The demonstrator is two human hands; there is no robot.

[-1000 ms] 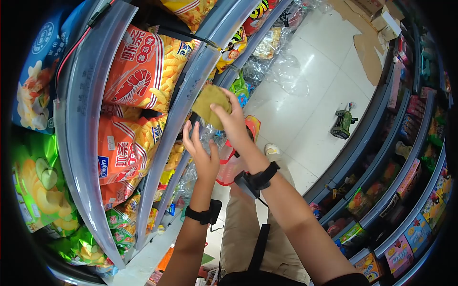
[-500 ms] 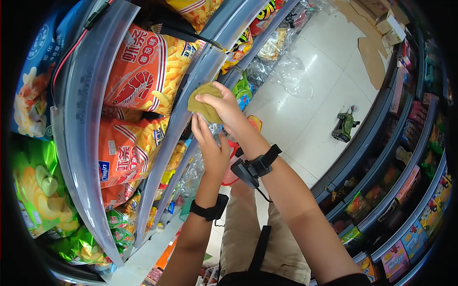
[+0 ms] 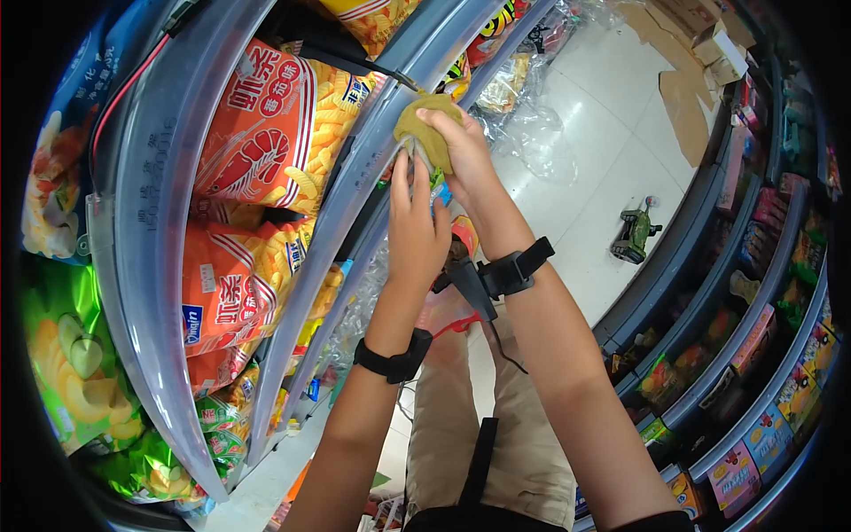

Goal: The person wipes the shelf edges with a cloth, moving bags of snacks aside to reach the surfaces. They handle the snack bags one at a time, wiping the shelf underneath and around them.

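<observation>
My right hand (image 3: 461,151) presses a folded olive-yellow cloth (image 3: 424,120) against the curved grey front edge of a shop shelf (image 3: 350,191). My left hand (image 3: 417,226) is raised just below it, fingers straight and together, their tips touching the cloth's lower edge and the shelf rail. Both wrists wear black bands. Orange shrimp-stick snack bags (image 3: 275,124) fill the shelf behind the rail.
More orange bags (image 3: 222,284) and green chip bags (image 3: 75,355) sit on lower and nearer shelves. Opposite shelves (image 3: 753,337) hold small boxed goods. A green toy vehicle (image 3: 634,232), clear plastic wrap (image 3: 532,124) and flattened cardboard (image 3: 687,97) lie on the white tiled floor.
Both hands have slid up along the shelf rail, the right one carrying the cloth from mid-rail to near its upper end. The left hand followed and stretched out straighter.
</observation>
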